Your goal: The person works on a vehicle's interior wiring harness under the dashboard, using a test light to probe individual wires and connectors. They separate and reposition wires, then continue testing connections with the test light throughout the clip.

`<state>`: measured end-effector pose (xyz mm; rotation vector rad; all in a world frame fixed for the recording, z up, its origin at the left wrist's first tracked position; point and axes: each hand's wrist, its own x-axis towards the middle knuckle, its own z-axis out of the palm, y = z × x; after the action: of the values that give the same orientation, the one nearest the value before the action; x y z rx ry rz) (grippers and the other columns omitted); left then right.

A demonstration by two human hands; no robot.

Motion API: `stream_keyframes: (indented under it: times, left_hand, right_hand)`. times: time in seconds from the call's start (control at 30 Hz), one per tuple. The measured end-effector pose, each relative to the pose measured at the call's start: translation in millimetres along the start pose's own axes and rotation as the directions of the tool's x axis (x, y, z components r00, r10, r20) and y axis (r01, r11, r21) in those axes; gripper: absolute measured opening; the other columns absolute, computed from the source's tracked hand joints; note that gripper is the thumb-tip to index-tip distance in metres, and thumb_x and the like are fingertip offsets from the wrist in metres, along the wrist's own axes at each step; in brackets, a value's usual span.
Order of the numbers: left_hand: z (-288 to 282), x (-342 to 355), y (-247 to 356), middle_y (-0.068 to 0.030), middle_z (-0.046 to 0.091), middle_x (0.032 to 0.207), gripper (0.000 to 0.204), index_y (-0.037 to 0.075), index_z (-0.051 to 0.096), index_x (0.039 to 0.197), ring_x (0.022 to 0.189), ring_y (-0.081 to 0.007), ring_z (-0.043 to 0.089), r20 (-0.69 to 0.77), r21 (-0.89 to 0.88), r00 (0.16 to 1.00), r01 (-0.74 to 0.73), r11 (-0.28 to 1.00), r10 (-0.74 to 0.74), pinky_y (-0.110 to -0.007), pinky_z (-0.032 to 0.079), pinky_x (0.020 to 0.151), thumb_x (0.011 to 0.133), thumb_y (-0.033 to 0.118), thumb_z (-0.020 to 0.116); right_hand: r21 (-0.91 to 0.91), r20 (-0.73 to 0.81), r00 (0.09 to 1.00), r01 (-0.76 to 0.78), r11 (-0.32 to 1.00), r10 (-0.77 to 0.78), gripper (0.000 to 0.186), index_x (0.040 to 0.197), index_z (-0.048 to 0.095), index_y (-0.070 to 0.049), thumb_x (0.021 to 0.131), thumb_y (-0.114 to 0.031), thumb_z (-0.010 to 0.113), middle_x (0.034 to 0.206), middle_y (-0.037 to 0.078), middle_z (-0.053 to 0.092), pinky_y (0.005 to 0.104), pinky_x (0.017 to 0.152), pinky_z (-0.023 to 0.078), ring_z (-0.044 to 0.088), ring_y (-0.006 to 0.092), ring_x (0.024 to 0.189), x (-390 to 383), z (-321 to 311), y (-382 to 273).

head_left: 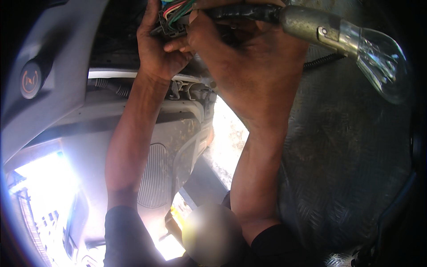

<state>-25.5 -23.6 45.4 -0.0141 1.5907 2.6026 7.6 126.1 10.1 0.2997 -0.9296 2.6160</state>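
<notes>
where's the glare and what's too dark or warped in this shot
Head view: daylight blows out the lower-left opening and the gap between the forearms; the clear bulb shows glints; the top around both hands and the wire connector is dim; edges curve toward the dark fisheye rim.

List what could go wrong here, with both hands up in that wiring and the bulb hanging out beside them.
1. The bare glass bulb on its metal socket juts out past the right hand, unguarded; it could knock against the ribbed metal panel and break.
2. Both the right hand and the left hand pinch at the black connector with coloured wires; a hard pull might tear a wire loose.
3. The work sits at the picture's dim top edge, so a slip could go unseen.
</notes>
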Motion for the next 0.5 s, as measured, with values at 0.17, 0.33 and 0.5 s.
stream_keyframes:
  times: [0.17, 0.33, 0.5]
  left_hand:
    - [-77, -5, 19, -0.0182, 0.063, 0.136, 0.054, 0.001, 0.051, 0.143, 0.124, -0.0300, 0.063, 0.027, 0.034, 1.000, 0.009, 0.999, -0.010, -0.044, 0.056, 0.104, 0.105, 0.039, 0.045]
    - [-45, -10, 9, -0.0158, 0.065, 0.133, 0.049, 0.003, 0.055, 0.141, 0.119, -0.0275, 0.064, 0.037, 0.025, 0.999, 0.014, 1.000, -0.015, -0.042, 0.058, 0.097, 0.106, 0.037, 0.047]
    - [15, -2, -4, -0.0127, 0.070, 0.120, 0.048, 0.006, 0.060, 0.134, 0.087, -0.0197, 0.071, -0.199, 0.036, 0.974, -0.101, 0.994, 0.106, -0.031, 0.063, 0.074, 0.105, 0.043, 0.052]
  right_hand:
    - [0.026, 0.004, 1.000, -0.011, 1.000, 0.011, 0.010, 0.092, 0.064, 0.001, 0.087, 0.002, 0.072, 0.083, 0.011, 0.072, 0.0257, 0.064, 0.060, 0.073, 0.0141, 0.071, -3, 6, -2]
    - [0.035, 0.004, 1.000, 0.001, 0.999, -0.001, 0.009, 0.092, 0.063, 0.001, 0.087, 0.003, 0.072, 0.083, 0.011, 0.072, 0.0254, 0.064, 0.060, 0.073, 0.0139, 0.071, -1, 8, -1]
    - [0.059, 0.008, 1.000, 0.016, 0.998, -0.016, 0.009, 0.092, 0.063, 0.002, 0.088, 0.004, 0.071, 0.083, 0.012, 0.072, 0.0251, 0.065, 0.060, 0.073, 0.0136, 0.071, 4, 7, 1]
